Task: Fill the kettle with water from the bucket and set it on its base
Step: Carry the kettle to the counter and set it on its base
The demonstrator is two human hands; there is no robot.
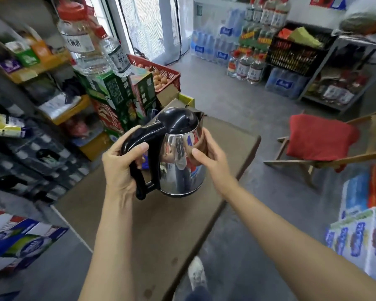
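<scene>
A shiny steel kettle with a black lid and black handle hangs in the air above a brown table, lid down. My left hand is wrapped around the black handle. My right hand presses against the steel body on the spout side, thumb on the front. Both hands carry it. Neither a bucket nor a kettle base shows in the head view.
Shelves packed with boxes and large bottles line the left. A red crate of eggs stands behind the table. A wooden chair with a red cushion sits to the right, cartons at the lower right, stacked water packs at the back.
</scene>
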